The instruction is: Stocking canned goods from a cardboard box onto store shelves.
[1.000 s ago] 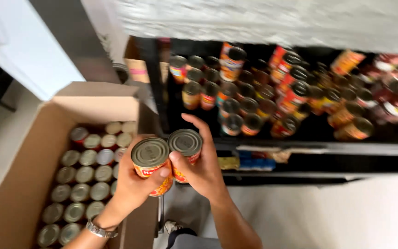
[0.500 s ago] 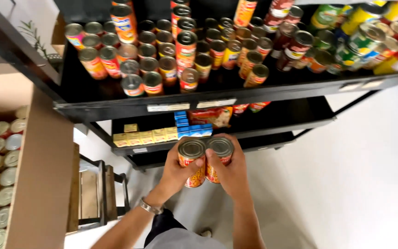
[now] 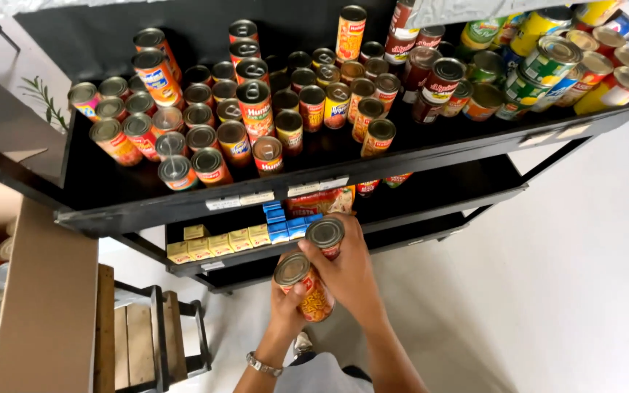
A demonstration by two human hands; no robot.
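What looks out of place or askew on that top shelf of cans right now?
Nothing is spilled or visibly damaged. The cans on the top shelf stand in loose, uneven rows, with the green and yellow cans at the right crowded together without order. The left hand and right hand each grip a can upright.

Bright, even indoor light. The floor [image 3: 584,276] is pale and washed out, can lids [image 3: 562,49] catch glare, and lower shelves [image 3: 431,196] lie in shadow. Edges bend slightly.
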